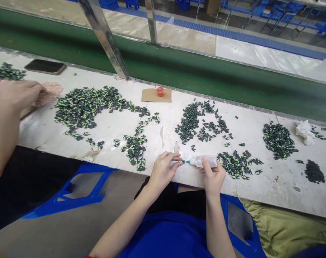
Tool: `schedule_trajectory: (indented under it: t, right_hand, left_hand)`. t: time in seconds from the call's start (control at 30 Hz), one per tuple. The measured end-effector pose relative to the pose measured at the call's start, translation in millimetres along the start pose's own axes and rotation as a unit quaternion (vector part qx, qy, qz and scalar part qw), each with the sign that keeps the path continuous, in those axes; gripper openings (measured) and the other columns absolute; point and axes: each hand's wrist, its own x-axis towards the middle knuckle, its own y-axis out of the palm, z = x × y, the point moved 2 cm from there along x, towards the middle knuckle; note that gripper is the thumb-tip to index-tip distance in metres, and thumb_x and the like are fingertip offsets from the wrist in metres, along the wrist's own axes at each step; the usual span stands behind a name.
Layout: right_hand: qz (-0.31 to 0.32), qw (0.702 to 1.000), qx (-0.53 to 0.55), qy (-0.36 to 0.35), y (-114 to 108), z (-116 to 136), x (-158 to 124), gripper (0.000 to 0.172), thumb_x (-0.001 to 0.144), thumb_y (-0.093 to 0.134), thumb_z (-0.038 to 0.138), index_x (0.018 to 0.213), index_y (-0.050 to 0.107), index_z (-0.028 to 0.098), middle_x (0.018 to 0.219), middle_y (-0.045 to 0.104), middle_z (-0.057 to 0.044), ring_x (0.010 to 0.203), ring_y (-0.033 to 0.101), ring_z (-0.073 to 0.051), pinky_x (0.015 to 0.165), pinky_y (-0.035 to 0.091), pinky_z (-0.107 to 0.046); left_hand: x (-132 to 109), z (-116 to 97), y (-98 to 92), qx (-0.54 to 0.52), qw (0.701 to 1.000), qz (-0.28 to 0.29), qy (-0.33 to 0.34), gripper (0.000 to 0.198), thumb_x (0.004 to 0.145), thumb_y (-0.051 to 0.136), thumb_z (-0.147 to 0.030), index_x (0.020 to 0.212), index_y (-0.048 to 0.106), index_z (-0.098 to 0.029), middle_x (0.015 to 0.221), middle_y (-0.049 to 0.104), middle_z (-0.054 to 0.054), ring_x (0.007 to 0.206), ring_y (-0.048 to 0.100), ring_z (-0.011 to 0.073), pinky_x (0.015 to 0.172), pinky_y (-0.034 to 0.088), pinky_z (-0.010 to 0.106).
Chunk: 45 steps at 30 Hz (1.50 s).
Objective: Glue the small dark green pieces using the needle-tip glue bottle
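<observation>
My left hand (164, 168) is closed at the table's front edge, pinching a small black-and-green piece (182, 162) between thumb and fingers. From the right, my right hand (213, 175) grips a whitish squeeze bottle (199, 161), held nearly level. Its thin blue nozzle (188, 162) points left, its tip at or very close to the small piece; whether they touch I cannot tell. Just right of the bottle lies a pile of black-and-green pieces (236, 165). Another cluster of such pieces (134, 147) is spread left of my left hand.
Small dark green parts (189, 122) lie beyond my hands. A red pot (160, 91) stands on cardboard (146, 96). At left, a co-worker's hand (17, 93) is near a large pile (76, 107) and a phone (46, 66). More piles (279, 140) and crumpled tissue (305, 132) lie right.
</observation>
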Motion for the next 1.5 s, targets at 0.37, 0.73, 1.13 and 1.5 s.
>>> schedule_trajectory:
  t: [0.37,0.73,1.13,1.5]
  right_hand:
    - [-0.005,1.000,0.017,0.011,1,2,0,0.029,0.067,0.067,0.044,0.064,0.059,0.017,0.055,0.058,0.001,0.048,0.048,-0.013,0.050,0.043,-0.027]
    - [-0.001,1.000,0.018,0.005,1,3,1,0.028,0.067,0.067,0.043,0.063,0.058,0.016,0.054,0.056,0.003,0.048,0.046,-0.012,0.052,0.042,-0.026]
    - [-0.014,0.999,0.052,-0.007,1,-1,0,0.027,0.066,0.069,0.041,0.065,0.058,0.017,0.054,0.057,0.003,0.048,0.049,-0.012,0.050,0.042,-0.026]
    - [0.056,0.989,0.120,-0.068,9,4,-1,0.040,0.061,0.080,0.030,0.085,0.049,0.023,0.082,0.074,-0.003,0.081,0.071,-0.022,0.078,0.055,-0.036]
  left_hand:
    - [1,-1,-1.1,-0.002,1.000,-0.001,-0.007,0.016,0.077,0.068,-0.012,0.090,0.066,-0.020,0.087,0.073,0.004,0.084,0.072,0.0203,0.085,0.055,0.037]
    - [1,-2,-0.3,0.016,1.000,-0.014,0.009,0.015,0.075,0.070,-0.008,0.086,0.067,-0.018,0.086,0.072,0.004,0.081,0.072,0.0194,0.081,0.056,0.034]
    - [3,3,-0.2,-0.012,1.000,-0.008,0.002,0.015,0.073,0.072,-0.012,0.086,0.070,-0.019,0.084,0.074,0.005,0.083,0.071,0.0206,0.083,0.055,0.036]
    - [-8,2,-20.1,-0.250,0.959,-0.056,-0.124,0.019,0.068,0.073,-0.022,0.087,0.072,-0.017,0.077,0.075,0.004,0.072,0.071,0.0184,0.073,0.060,0.031]
